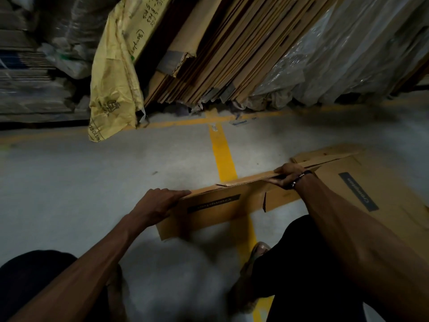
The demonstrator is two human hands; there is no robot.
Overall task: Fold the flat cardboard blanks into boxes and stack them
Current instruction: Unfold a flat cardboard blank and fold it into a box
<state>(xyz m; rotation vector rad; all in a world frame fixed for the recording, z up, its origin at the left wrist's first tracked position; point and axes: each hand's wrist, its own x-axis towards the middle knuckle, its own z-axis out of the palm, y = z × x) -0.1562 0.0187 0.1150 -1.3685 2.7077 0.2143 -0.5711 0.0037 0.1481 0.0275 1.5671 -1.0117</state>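
A flat brown cardboard blank (216,210) with a dark printed label stands nearly on edge above the grey floor, in front of my knees. My left hand (157,204) grips its upper edge at the left end, fingers curled over the top. My right hand (286,175), with a beaded band on the wrist, pinches the same upper edge further right. Another flat blank (371,182) with the same label lies on the floor at the right, partly under my right forearm.
Many flat cardboard sheets (232,54) lean against the back, beside plastic-wrapped bundles (348,54) and a yellow woven sack (113,84). Yellow floor tape (222,154) runs toward me. My sandalled right foot (255,254) stands on the floor under the blank.
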